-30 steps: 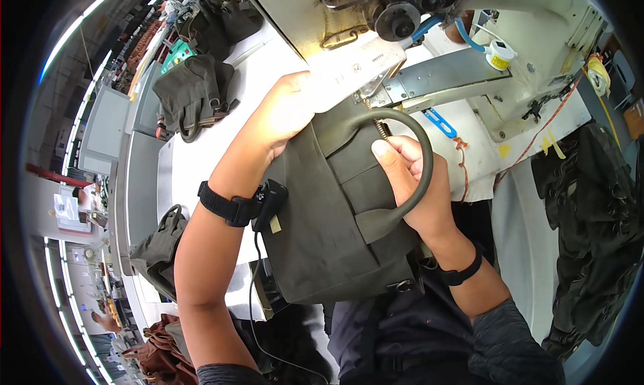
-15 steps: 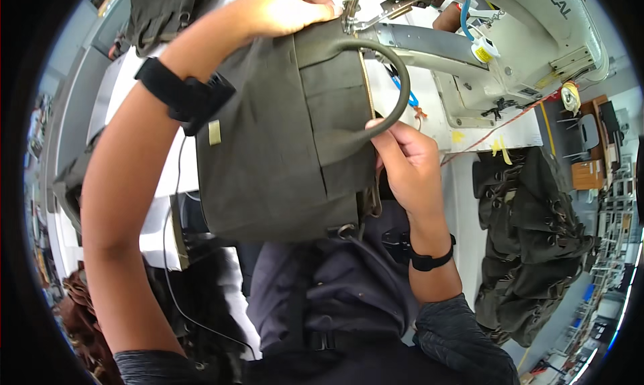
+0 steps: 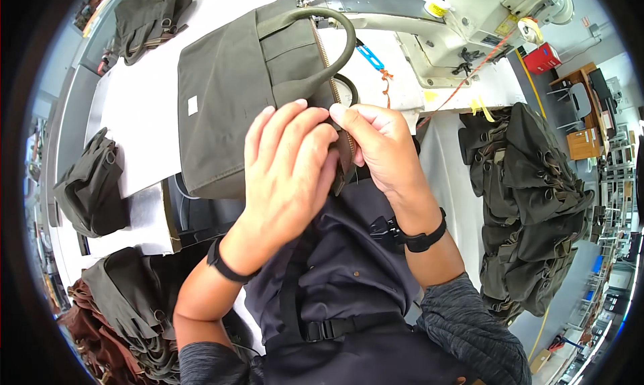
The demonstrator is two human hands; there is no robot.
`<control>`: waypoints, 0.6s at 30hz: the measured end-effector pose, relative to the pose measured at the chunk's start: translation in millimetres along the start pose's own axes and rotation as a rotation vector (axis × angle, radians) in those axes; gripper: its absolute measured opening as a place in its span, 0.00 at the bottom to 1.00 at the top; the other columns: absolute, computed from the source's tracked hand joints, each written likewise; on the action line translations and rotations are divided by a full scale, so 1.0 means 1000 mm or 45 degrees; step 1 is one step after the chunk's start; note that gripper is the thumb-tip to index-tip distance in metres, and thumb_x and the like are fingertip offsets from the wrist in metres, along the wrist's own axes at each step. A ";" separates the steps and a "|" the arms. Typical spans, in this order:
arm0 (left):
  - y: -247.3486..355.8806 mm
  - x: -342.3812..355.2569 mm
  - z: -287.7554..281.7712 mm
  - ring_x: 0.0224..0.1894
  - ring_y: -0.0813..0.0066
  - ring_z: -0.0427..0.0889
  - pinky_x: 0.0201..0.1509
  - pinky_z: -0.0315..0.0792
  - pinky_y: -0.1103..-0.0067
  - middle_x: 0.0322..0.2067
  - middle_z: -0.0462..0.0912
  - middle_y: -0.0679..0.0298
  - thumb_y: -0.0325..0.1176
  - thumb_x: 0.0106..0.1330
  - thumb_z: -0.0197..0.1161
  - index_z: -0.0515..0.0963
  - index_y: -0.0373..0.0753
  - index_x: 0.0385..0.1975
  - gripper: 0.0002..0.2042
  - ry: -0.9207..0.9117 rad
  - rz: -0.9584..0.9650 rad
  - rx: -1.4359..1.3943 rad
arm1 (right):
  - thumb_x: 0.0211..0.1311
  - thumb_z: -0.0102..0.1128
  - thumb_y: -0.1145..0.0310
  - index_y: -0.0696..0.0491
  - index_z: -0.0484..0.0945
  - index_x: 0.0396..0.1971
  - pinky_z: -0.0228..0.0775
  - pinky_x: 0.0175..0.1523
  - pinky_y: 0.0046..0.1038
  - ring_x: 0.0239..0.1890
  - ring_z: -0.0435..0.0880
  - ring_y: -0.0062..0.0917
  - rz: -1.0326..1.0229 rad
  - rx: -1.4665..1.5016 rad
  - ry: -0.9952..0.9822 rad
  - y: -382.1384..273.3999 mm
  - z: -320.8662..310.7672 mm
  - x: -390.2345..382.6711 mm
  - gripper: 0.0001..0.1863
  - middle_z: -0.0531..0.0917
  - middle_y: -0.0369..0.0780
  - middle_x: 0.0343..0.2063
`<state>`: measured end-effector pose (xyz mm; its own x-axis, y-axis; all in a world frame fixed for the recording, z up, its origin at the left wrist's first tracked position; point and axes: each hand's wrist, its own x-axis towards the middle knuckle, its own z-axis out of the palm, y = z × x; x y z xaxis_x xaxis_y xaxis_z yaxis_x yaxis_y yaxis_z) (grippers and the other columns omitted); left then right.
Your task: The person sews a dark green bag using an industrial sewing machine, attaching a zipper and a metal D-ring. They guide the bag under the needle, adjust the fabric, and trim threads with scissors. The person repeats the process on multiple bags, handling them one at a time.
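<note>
A dark olive handbag (image 3: 221, 89) lies on the white table, its far end by the sewing machine's needle area. It has a rounded handle (image 3: 347, 36), a pale patch (image 3: 192, 106) and a brass-toothed zipper (image 3: 322, 53) along its right edge. My left hand (image 3: 285, 167) bends over the bag's near right corner, its fingers curled at the zipper edge and its thumb partly hidden. Beside it, my right hand (image 3: 386, 147) pinches that same edge between thumb and forefinger. The two hands almost meet there. Whatever lies under the left fingers is hidden.
The sewing machine (image 3: 463, 16) stands at the far right, with blue thread snips (image 3: 369, 57) near it. More olive bags hang in a bundle (image 3: 530, 210) at right. Other bags sit at the far left (image 3: 151, 16), on the left (image 3: 94, 183) and at lower left (image 3: 127, 291).
My left hand has come from the machine's needle area down to the near zipper edge. The bag has shifted left and away from the machine arm. My right hand has moved slightly nearer and left.
</note>
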<state>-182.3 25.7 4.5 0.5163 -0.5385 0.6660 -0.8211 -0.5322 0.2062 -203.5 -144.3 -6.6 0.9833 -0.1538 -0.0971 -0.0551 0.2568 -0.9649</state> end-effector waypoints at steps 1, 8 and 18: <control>-0.007 0.003 0.007 0.60 0.58 0.80 0.69 0.66 0.58 0.50 0.84 0.64 0.21 0.51 0.74 0.78 0.42 0.44 0.20 0.103 0.018 0.029 | 0.75 0.65 0.61 0.54 0.83 0.27 0.56 0.24 0.16 0.19 0.66 0.06 0.022 0.040 0.002 0.002 -0.001 -0.001 0.16 0.75 0.26 0.18; -0.011 0.003 0.005 0.50 0.68 0.84 0.68 0.64 0.61 0.42 0.86 0.71 0.27 0.55 0.74 0.80 0.45 0.37 0.11 0.182 0.060 0.120 | 0.74 0.66 0.62 0.54 0.85 0.30 0.57 0.24 0.15 0.18 0.68 0.07 0.036 0.234 0.008 0.012 -0.001 0.000 0.14 0.79 0.27 0.20; -0.009 -0.001 0.006 0.43 0.71 0.87 0.66 0.65 0.64 0.35 0.86 0.70 0.24 0.51 0.75 0.80 0.45 0.31 0.11 0.238 -0.041 0.059 | 0.78 0.61 0.61 0.52 0.78 0.24 0.57 0.22 0.17 0.17 0.67 0.07 0.062 0.199 -0.038 0.011 0.006 -0.001 0.19 0.72 0.26 0.17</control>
<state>-174.1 26.5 -2.5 0.4846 -0.3921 0.7819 -0.7904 -0.5793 0.1993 -203.9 -135.2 -15.8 0.9850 -0.1093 -0.1334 -0.0778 0.4090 -0.9092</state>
